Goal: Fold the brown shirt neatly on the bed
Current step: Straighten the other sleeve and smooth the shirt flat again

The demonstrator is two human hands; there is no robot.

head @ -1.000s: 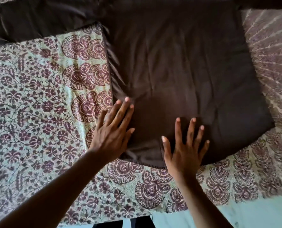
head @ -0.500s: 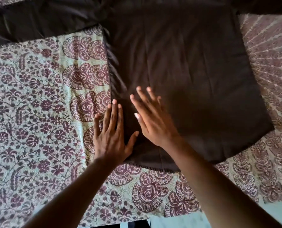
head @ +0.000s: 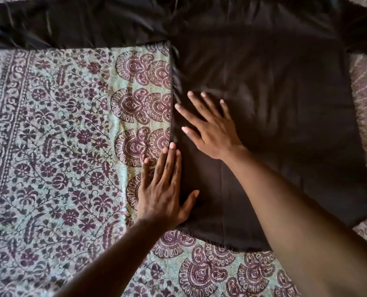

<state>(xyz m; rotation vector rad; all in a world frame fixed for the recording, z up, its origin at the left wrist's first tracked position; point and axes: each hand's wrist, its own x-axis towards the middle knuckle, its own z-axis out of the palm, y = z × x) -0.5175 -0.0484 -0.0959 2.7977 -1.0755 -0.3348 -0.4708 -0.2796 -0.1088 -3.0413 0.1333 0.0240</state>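
1. The brown shirt (head: 274,125) lies spread flat on the bed (head: 49,146), which is covered in a patterned sheet of maroon flowers and fan shapes on a pale ground
2. The shirt's body fills the middle and right of the view, its hem towards the bed's near edge and its top towards the far edge
3. One sleeve (head: 71,22) stretches away to the left along the far side of the bed; the start of the other sleeve shows at the far right corner of the view
4. The left hand (head: 163,194) lies flat, fingers straight and together, right along the shirt's left side edge near the hem; its fingers and palm rest mostly on the sheet just beside the cloth, while the thumb is spread out onto the brown fabric
5. The right hand (head: 212,129) lies flat on the shirt itself, further up the same left side, fingers straight and spread, pointing towards the far left; it is released, pressing the cloth and grasping nothing
6. The left hand is likewise released, with nothing gripped
7. The two hands are close together, the right just beyond the left hand's fingertips, the right forearm crossing over the lower part of the shirt
8. Slight creases show in the cloth around the right hand's fingers
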